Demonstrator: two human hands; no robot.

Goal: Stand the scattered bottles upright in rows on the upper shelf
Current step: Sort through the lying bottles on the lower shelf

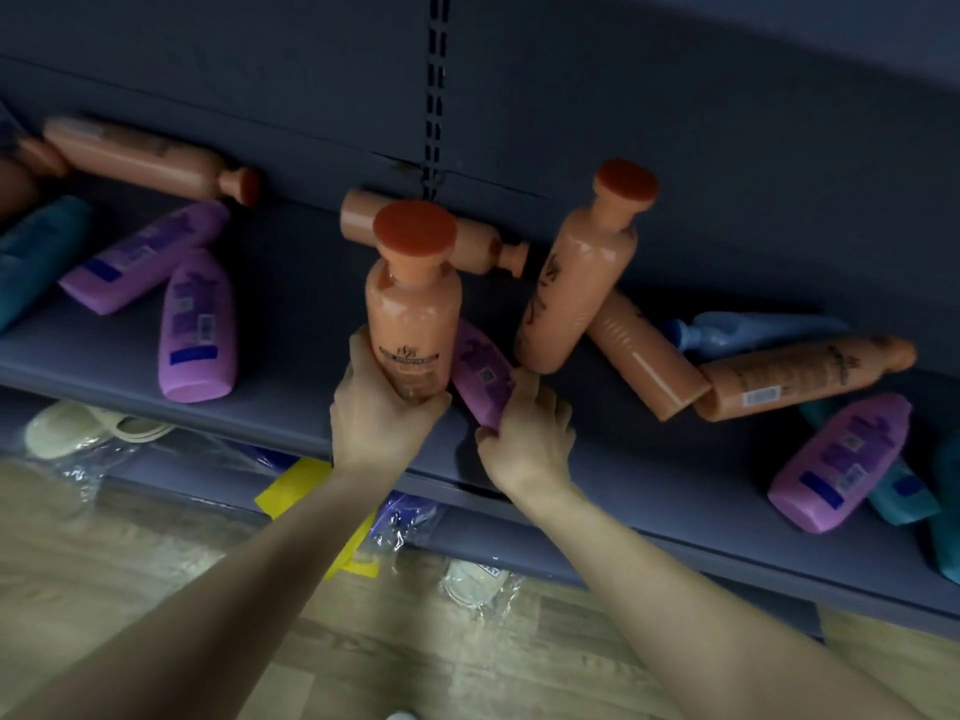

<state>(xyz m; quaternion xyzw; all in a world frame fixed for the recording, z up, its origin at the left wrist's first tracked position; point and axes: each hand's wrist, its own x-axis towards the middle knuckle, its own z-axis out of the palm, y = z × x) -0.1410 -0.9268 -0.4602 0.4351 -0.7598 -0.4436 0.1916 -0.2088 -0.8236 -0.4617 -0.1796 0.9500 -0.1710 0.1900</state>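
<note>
My left hand (382, 413) grips the base of an orange bottle (413, 314) with a red cap, held upright near the front edge of the dark upper shelf (291, 304). My right hand (530, 433) holds the lower end of a purple bottle (480, 371) that lies just right of it. A second orange bottle (576, 283) stands tilted to the right. More orange bottles lie flat: one behind (467, 241), one at the back left (140, 158), two at the right (644, 356) (800, 376). Purple bottles lie at the left (145, 257) (197, 330) and right (841, 465).
Teal bottles lie at the far left (36, 252) and far right (904, 491), a blue one (748, 330) at the back right. The lower shelf holds wrapped slippers (78, 428), a yellow pack (296, 485) and other packs. Wooden floor lies below.
</note>
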